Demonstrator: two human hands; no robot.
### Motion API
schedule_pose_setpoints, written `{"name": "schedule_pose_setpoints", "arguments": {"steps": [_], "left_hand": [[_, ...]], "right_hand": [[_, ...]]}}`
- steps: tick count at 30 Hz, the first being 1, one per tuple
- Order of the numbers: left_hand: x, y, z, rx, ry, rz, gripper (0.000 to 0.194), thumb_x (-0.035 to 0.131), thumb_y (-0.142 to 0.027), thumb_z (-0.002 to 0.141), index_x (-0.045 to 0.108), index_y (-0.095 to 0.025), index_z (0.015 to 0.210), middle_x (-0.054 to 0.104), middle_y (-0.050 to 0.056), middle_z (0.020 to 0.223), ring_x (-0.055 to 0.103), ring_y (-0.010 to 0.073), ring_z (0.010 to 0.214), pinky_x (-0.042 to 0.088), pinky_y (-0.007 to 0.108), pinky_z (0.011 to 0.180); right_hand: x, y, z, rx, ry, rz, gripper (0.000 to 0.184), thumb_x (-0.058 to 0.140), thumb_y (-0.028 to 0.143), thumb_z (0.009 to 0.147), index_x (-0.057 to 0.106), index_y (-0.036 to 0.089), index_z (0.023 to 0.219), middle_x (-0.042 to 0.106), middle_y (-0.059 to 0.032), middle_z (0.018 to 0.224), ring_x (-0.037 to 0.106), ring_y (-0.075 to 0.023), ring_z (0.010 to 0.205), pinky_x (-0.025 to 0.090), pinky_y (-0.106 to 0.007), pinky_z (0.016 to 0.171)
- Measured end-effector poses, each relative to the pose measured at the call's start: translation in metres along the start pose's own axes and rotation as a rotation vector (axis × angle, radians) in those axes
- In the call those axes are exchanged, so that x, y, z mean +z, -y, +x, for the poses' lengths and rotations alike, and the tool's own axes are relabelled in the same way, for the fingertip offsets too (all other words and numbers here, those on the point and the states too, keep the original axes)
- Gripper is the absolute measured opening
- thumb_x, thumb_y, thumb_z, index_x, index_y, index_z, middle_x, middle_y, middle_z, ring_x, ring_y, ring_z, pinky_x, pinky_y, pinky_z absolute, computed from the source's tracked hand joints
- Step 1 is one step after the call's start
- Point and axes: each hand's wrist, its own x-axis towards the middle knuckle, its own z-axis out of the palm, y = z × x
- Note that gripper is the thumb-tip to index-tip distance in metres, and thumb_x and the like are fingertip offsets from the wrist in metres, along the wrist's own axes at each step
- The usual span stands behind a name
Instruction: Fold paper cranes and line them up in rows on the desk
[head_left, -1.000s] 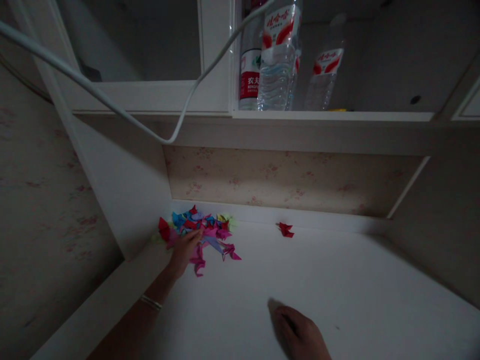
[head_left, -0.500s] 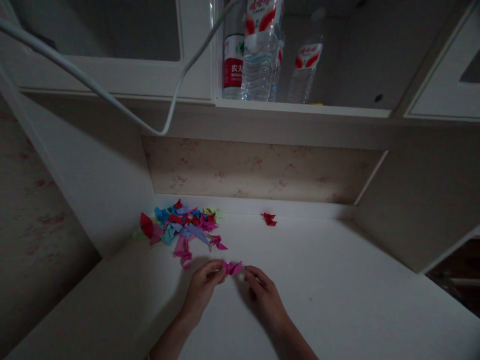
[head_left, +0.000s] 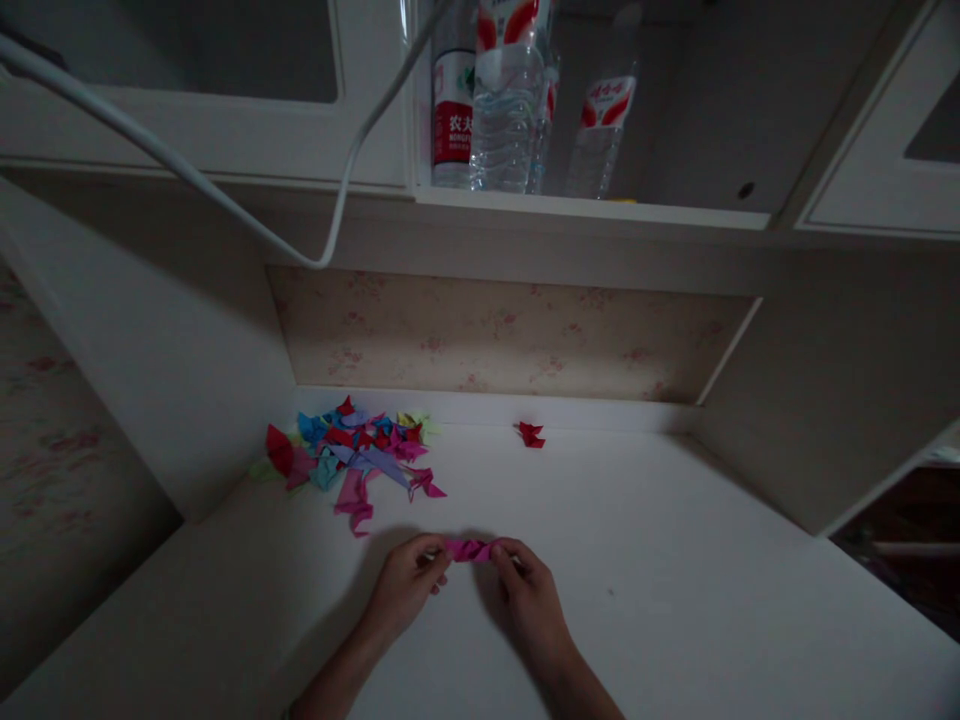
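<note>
A small piece of folded magenta paper (head_left: 471, 551) is stretched between my two hands, just above the white desktop. My left hand (head_left: 411, 580) pinches its left end between thumb and fingers. At its right end, my right hand (head_left: 529, 590) pinches it the same way. The middle of the paper looks creased and twisted. Beyond my left hand lies a heap of folded paper pieces (head_left: 364, 445) in red, blue, purple, pink and pale green. A pink paper piece (head_left: 354, 503) lies at the heap's near edge.
A single red folded paper piece (head_left: 531, 435) lies near the back of the white desktop (head_left: 675, 560). Overhead, plastic bottles (head_left: 506, 120) stand in an open cabinet shelf. A white cable (head_left: 330, 235) hangs down in front of the cabinet.
My right hand has closed on the right end of the magenta paper, which it was apart from before. The paper now looks more stretched out. The view has shifted slightly.
</note>
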Motion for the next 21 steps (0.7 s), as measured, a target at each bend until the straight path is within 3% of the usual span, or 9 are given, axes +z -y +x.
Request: {"name": "schedule_pose_setpoints", "arguments": {"steps": [3, 7, 12, 17, 21], "left_hand": [[0.0, -0.003, 0.014, 0.022, 0.012, 0.074, 0.037, 0.06, -0.048, 0.074, 0.066, -0.014, 0.086, 0.068, 0.005, 0.074, 0.06, 0.0143, 0.055, 0.044, 0.023, 0.047], [0.016, -0.019, 0.058, 0.114, 0.045, 0.26, 0.033, 0.051, -0.041, 0.08, 0.066, -0.012, 0.087, 0.069, 0.006, 0.075, 0.061, 0.0138, 0.055, 0.043, 0.021, 0.047], [0.067, -0.034, 0.126, 0.162, 0.064, 0.386, 0.024, 0.051, -0.026, 0.08, 0.069, -0.013, 0.09, 0.073, 0.006, 0.077, 0.064, 0.013, 0.059, 0.045, 0.021, 0.054], [0.116, -0.037, 0.168, 0.182, 0.052, 0.552, 0.019, 0.056, -0.02, 0.079, 0.074, -0.018, 0.087, 0.075, 0.006, 0.089, 0.067, 0.0157, 0.079, 0.046, 0.022, 0.071], [0.138, -0.038, 0.187, 0.152, 0.024, 0.665, 0.02, 0.057, -0.021, 0.08, 0.074, -0.022, 0.09, 0.075, 0.005, 0.096, 0.067, 0.0178, 0.088, 0.045, 0.023, 0.075]], "right_hand": [[-0.005, -0.003, 0.005, 0.044, -0.041, 0.07, 0.044, 0.058, 0.055, 0.081, 0.065, 0.015, 0.098, 0.046, 0.005, 0.052, 0.035, -0.0089, 0.044, 0.026, -0.021, 0.042], [-0.011, -0.006, 0.007, 0.063, -0.108, 0.039, 0.04, 0.058, 0.053, 0.081, 0.066, 0.016, 0.095, 0.055, 0.0019, 0.064, 0.041, -0.0091, 0.048, 0.032, -0.021, 0.044], [-0.007, 0.0, 0.002, -0.051, 0.035, -0.155, 0.032, 0.053, 0.044, 0.085, 0.07, 0.017, 0.088, 0.067, -0.0045, 0.08, 0.058, -0.0182, 0.076, 0.043, -0.025, 0.069], [-0.003, 0.001, 0.003, -0.087, 0.129, -0.275, 0.033, 0.049, 0.04, 0.088, 0.071, 0.016, 0.085, 0.069, -0.0058, 0.079, 0.059, -0.02, 0.073, 0.044, -0.026, 0.066], [-0.003, -0.003, 0.007, -0.107, 0.149, -0.33, 0.031, 0.047, 0.035, 0.088, 0.071, 0.017, 0.084, 0.069, -0.0051, 0.077, 0.06, -0.0191, 0.071, 0.044, -0.024, 0.063]]}}
